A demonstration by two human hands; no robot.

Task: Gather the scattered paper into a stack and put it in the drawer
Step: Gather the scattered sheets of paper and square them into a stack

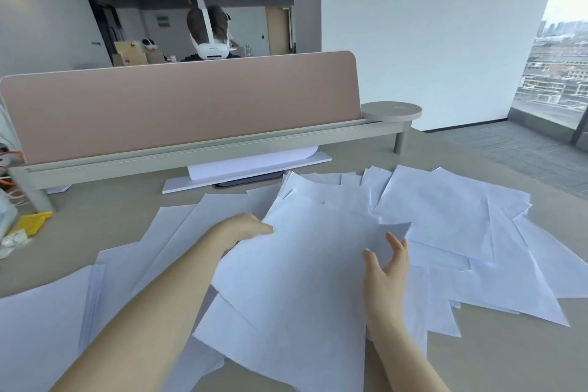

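the left hand [245, 227] pinches the far-left corner of a loose bundle of paper [299, 267] between both hands, while the right hand [386, 267] lies released, fingers spread against its right edge. held by one corner only, the uneven sheets could fan out and slide back among the scattered sheets [461, 232] on the tabletop [477, 360]. no drawer is in view.

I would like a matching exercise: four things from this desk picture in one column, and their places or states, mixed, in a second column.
1. left hand
2. right hand
3. yellow object
4. pink divider panel

a. stands upright at the desk's far edge
b. fingers spread over the sheets
c. lies at the desk's left side
d. grips the edge of a paper sheet

Pairs: 1-d, 2-b, 3-c, 4-a
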